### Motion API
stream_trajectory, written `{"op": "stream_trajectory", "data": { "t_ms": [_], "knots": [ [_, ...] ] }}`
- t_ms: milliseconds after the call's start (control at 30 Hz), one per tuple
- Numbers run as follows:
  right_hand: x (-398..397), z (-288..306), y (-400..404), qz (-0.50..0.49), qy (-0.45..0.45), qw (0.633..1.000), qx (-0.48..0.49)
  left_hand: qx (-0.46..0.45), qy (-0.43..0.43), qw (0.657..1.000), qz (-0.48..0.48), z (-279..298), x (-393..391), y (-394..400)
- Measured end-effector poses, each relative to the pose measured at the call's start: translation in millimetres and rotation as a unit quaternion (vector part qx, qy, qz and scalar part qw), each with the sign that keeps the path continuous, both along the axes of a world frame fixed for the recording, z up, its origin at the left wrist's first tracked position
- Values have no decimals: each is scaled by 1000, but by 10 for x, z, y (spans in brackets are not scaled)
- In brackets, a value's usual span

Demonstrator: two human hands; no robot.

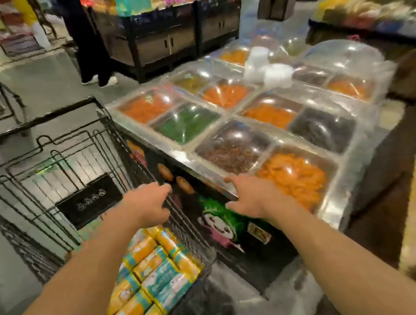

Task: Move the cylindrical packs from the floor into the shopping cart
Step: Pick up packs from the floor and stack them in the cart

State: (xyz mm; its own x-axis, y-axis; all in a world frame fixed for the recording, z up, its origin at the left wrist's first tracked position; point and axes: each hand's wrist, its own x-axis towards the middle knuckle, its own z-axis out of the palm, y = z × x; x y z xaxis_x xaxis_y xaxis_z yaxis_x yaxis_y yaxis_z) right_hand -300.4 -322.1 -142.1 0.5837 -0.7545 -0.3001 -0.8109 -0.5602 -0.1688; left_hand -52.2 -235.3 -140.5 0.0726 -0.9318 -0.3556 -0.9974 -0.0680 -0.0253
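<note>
Both hands hang empty above the near end of the shopping cart [41, 166]. The left hand [146, 207] has its fingers loosely spread over the cart's right wall, touching nothing that can be made out; the right hand [250, 196] is likewise open, fingers relaxed, just in front of the edge of the display counter [202, 163] beside the cart. Neither grips anything.

The cylindrical packs [148, 274], wrapped in yellow and teal, lie stacked in the cart's near right corner, pressed side by side in rows. Their long axes run roughly level and parallel to one another, pointing across the picture from lower left up toward the right wall of the cart.

This looks like the gap between a drop and the next pick. No pack shows on the visible floor, which is blurred, so whether any remain cannot be told. The next move probably calls for bending down to look, then gripping a pack round its middle.
</note>
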Motion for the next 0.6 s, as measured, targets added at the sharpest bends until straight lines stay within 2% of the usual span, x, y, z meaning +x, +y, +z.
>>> {"op": "stream_trajectory", "data": {
  "t_ms": [133, 267, 467, 600],
  "knots": [
    [-1503, 115, 535, -153, -24, 987, -32, -53, 19, 988, -143, 202, -1212, -182],
    [-2780, 207, 1379, -321, -11, 946, -40, -77, 24, 949, -303, 347, -2581, -235],
    [-3955, 409, 3112, -557, -22, 828, -70, -90, 61, 851, -515, 605, -4425, 298],
    [-4382, 490, 4321, -673, 8, 738, -46, -86, 101, 766, -629, 603, -5401, 1014]
  ]
}}
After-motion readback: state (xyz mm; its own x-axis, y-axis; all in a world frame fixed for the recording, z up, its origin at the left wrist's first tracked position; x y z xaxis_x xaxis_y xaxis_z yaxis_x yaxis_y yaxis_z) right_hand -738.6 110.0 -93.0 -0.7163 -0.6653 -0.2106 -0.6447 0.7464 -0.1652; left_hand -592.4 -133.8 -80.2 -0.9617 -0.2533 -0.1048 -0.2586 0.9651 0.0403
